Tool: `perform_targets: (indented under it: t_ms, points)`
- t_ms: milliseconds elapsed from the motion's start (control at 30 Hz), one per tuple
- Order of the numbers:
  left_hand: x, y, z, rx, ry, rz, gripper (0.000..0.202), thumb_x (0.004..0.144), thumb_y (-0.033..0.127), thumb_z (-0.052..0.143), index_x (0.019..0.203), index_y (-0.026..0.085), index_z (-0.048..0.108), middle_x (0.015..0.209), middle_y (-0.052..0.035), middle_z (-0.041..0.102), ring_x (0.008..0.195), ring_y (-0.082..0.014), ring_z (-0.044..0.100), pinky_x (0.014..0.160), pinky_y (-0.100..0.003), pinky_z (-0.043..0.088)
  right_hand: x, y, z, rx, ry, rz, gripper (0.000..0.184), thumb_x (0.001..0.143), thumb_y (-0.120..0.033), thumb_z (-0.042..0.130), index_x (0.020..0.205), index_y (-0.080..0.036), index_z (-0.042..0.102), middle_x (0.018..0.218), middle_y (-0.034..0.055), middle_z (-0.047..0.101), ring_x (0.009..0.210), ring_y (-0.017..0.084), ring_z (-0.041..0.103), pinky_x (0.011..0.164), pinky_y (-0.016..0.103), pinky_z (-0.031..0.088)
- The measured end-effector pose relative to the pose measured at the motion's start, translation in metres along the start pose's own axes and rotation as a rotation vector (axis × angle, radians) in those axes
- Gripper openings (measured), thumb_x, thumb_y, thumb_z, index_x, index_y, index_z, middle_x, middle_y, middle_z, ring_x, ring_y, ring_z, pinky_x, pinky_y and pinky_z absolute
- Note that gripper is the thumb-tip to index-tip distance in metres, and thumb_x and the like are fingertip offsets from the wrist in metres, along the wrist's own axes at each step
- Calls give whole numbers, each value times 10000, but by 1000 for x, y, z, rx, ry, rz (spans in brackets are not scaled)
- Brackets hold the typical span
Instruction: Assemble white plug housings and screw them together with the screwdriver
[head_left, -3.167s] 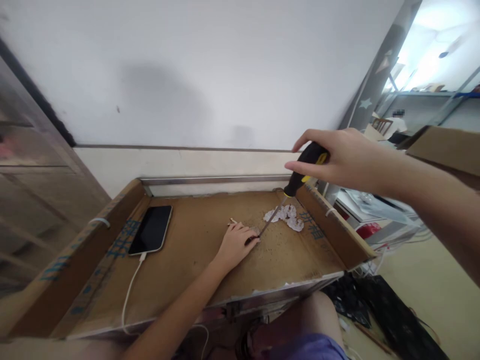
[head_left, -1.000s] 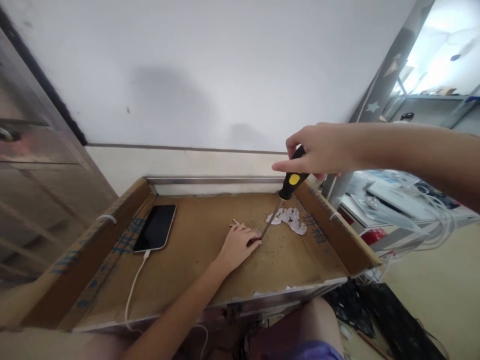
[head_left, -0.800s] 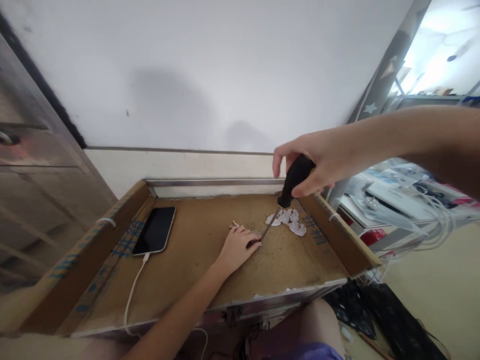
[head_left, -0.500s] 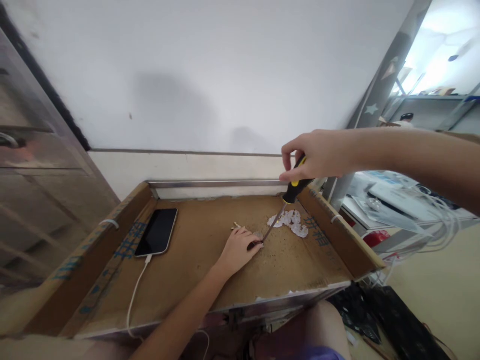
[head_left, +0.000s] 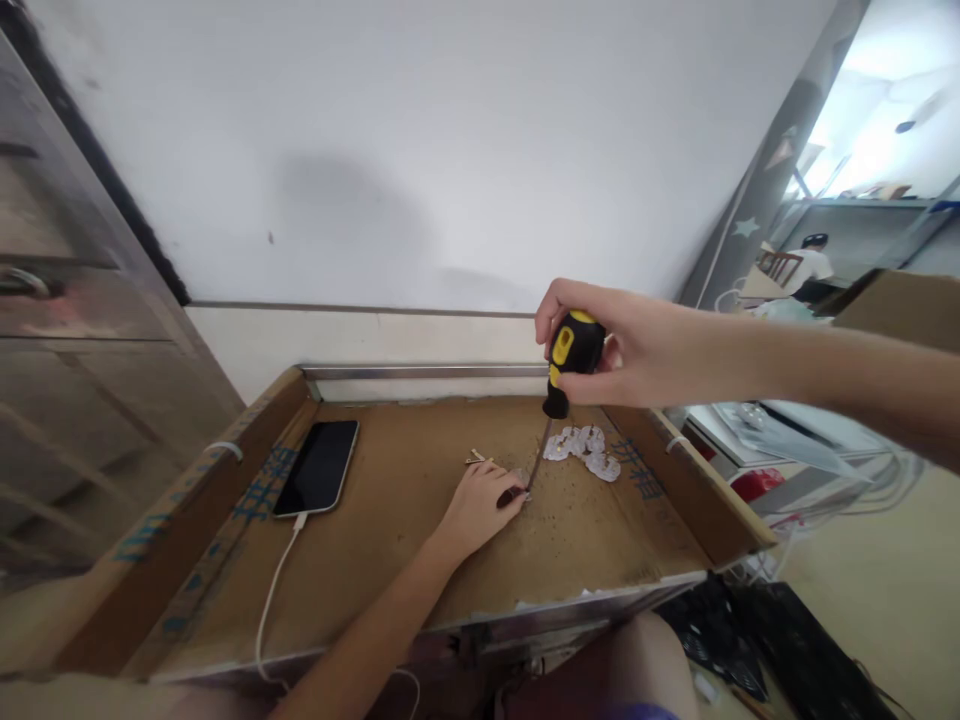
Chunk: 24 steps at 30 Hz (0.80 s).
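My right hand (head_left: 600, 345) grips the black and yellow handle of a screwdriver (head_left: 576, 350), its fingers wrapped round it above the cardboard. The shaft slants down to a small clear piece (head_left: 527, 495) on the cardboard surface. My left hand (head_left: 480, 505) rests on the cardboard and pinches that piece at the tip of the shaft; the fingers partly hide it. Just beyond my left fingers lies a small brass-coloured part (head_left: 475, 456). To the right is a cluster of whitish clear pieces (head_left: 581, 445) with small metal bits on them.
A phone (head_left: 318, 468) with a white cable (head_left: 276, 590) lies at the left of the cardboard-lined tray (head_left: 390, 540). Raised cardboard sides (head_left: 679, 475) flank it, and a white wall (head_left: 465, 150) stands behind. Dark specks dot the surface. Far right, a person (head_left: 811, 262) sits in the background.
My right hand has turned round the screwdriver handle and shifted slightly left and down. The screwdriver stands more upright, its tip still at the clear piece. My left hand stays in place.
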<state>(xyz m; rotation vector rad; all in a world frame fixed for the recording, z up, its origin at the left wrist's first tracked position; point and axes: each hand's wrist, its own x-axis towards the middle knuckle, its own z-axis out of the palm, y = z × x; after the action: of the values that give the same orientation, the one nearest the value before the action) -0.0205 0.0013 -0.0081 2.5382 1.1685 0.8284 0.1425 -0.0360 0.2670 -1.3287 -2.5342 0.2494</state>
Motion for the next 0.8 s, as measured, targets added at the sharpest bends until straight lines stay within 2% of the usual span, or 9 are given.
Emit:
perform_targets:
  t_ms: [100, 167, 233, 300, 467, 567, 667, 733, 800]
  points:
    - [0, 3, -3, 1, -5, -1, 62, 822, 235, 594, 852, 224, 647, 867, 9, 682, 876, -180, 566, 848, -329, 387, -4, -4, -14, -109, -145, 63, 334, 758, -368, 562, 1073, -284, 491, 599, -45, 552, 454, 94, 437, 462, 248, 318]
    - [1, 4, -4, 1, -9, -4, 67, 828, 239, 586, 849, 226, 649, 865, 9, 685, 873, -181, 564, 849, -334, 385, -4, -3, -17, -294, -75, 95, 316, 786, -491, 498, 983, -255, 568, 561, -20, 541, 463, 112, 448, 486, 268, 316]
    - [1, 5, -5, -2, -13, -7, 80, 838, 245, 573, 840, 230, 652, 857, 11, 688, 867, -180, 566, 851, -338, 382, -2, 2, -18, -483, 23, 160, 433, 796, -592, 414, 852, -213, 614, 552, 17, 538, 492, 133, 471, 515, 290, 320]
    - [2, 6, -4, -3, -17, -9, 89, 843, 247, 566, 833, 231, 653, 851, 13, 692, 861, -180, 567, 851, -342, 381, -3, 8, -20, -565, 27, 222, 513, 784, -646, 377, 787, -197, 626, 570, 41, 552, 510, 148, 490, 527, 307, 334]
    - [3, 5, -3, 0, -8, -11, 85, 833, 239, 570, 819, 233, 653, 846, 9, 693, 851, -183, 570, 843, -345, 383, -10, 19, -28, -346, -198, 189, 486, 684, -564, 584, 1084, -290, 544, 682, 6, 626, 486, 141, 506, 469, 304, 373]
    - [3, 6, -3, 4, -17, -21, 78, 826, 229, 576, 813, 228, 653, 833, 5, 692, 850, -183, 574, 838, -341, 387, -10, 19, -26, -407, -129, 218, 420, 700, -601, 542, 926, -250, 587, 599, 10, 590, 458, 143, 483, 450, 308, 346]
    - [3, 6, -4, 5, -17, -30, 70, 822, 225, 583, 820, 227, 653, 855, 8, 696, 868, -182, 577, 855, -343, 383, -7, 15, -21, -526, -5, 219, 499, 702, -686, 463, 772, -209, 593, 572, 33, 557, 482, 153, 481, 470, 308, 323]
    - [2, 6, -3, 7, -11, -33, 70, 822, 228, 585, 821, 226, 654, 865, 8, 698, 872, -183, 579, 862, -344, 382, -6, 12, -20, -547, 8, 201, 511, 693, -692, 467, 774, -203, 588, 565, 34, 547, 501, 160, 487, 486, 305, 320]
    - [2, 6, -2, 10, -8, -33, 69, 823, 232, 587, 820, 223, 655, 862, 8, 698, 871, -184, 577, 859, -343, 383, -7, 11, -23, -472, -65, 169, 490, 666, -659, 534, 880, -221, 580, 582, 14, 561, 500, 154, 492, 486, 296, 327]
